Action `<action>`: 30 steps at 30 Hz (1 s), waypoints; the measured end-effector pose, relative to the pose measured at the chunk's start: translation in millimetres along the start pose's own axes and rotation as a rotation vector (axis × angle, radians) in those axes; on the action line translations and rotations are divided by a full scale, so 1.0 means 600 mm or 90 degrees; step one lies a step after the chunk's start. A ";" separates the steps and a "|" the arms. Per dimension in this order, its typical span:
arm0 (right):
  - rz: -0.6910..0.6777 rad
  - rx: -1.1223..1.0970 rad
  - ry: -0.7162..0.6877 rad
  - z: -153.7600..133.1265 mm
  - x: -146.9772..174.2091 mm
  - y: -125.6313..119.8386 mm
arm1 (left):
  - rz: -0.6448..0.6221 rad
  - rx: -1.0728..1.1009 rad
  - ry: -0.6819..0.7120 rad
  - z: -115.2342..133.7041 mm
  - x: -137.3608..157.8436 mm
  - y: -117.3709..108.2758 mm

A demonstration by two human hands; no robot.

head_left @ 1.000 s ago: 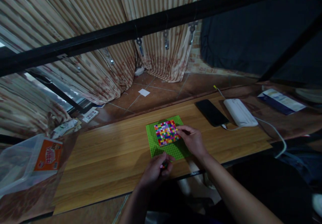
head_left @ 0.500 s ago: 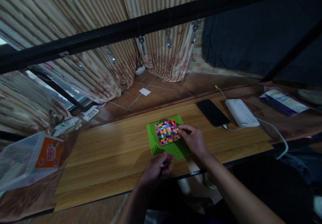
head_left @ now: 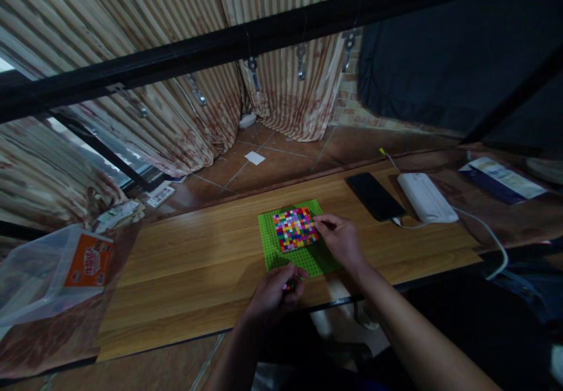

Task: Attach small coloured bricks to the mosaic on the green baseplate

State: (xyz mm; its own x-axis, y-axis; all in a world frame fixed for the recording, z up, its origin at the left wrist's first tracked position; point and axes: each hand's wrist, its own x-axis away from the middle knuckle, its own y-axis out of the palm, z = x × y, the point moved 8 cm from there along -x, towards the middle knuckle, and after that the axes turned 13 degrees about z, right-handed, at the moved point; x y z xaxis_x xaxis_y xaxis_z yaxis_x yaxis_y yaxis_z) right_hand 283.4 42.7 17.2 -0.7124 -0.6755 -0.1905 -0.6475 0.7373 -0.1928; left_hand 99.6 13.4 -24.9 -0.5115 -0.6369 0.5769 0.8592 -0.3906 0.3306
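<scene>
A green studded baseplate (head_left: pixel 308 261) lies on the wooden table. On its upper part sits a square patch of small multicoloured building bricks (head_left: pixel 295 228), packed side by side. My right hand (head_left: pixel 341 238) is at the right edge of this patch, thumb and forefinger pinched together there. Whatever is between those fingertips is too small to make out. Just below the baseplate's front edge, my left hand (head_left: pixel 279 288) is curled with its palm partly up. Several loose bricks (head_left: pixel 289 287), pink and darker ones, show inside its fingers.
Right of the baseplate lie a black phone (head_left: pixel 375 196) and a white power bank (head_left: pixel 426 197), joined by a cable. A clear plastic box (head_left: pixel 44 274) with an orange label stands at the left. A dark metal bar (head_left: pixel 272 36) crosses before the curtains.
The view has shifted slightly. Both hands keep nearly the same places, my right fingertips still at the edge of the brick patch.
</scene>
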 end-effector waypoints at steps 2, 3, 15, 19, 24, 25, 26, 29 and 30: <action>0.002 -0.001 0.005 0.001 -0.003 0.000 | -0.001 0.001 -0.002 -0.001 -0.001 0.000; 0.002 -0.002 0.008 0.002 -0.004 0.001 | -0.002 0.003 -0.003 -0.001 -0.001 0.000; -0.008 -0.037 0.074 0.020 -0.017 0.012 | 0.021 0.020 -0.013 -0.005 -0.002 -0.005; 0.015 -0.055 0.071 0.010 -0.001 0.002 | 0.041 0.089 -0.017 -0.003 -0.002 -0.007; 0.003 -0.056 0.030 -0.024 0.061 -0.016 | 0.067 0.285 -0.045 -0.002 -0.003 -0.018; -0.023 -0.042 0.020 -0.033 0.076 -0.016 | 0.062 0.321 -0.049 -0.001 -0.003 -0.019; -0.054 -0.026 0.006 -0.042 0.091 -0.015 | 0.050 0.351 -0.053 0.001 -0.003 -0.019; -0.151 0.020 -0.057 -0.071 0.132 -0.008 | 0.001 0.410 -0.058 0.007 0.000 -0.014; -0.175 0.036 -0.078 -0.078 0.143 -0.006 | -0.017 0.420 -0.058 0.010 0.001 -0.012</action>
State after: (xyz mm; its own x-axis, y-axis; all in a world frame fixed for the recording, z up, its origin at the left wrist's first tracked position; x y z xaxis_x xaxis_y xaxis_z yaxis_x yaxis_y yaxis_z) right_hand 212.0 -17.0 46.8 -0.4719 -0.8489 -0.2382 -0.7928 0.5268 -0.3065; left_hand 93.0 19.7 -22.6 -0.5541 -0.5627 0.6134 0.6903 0.1012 0.7164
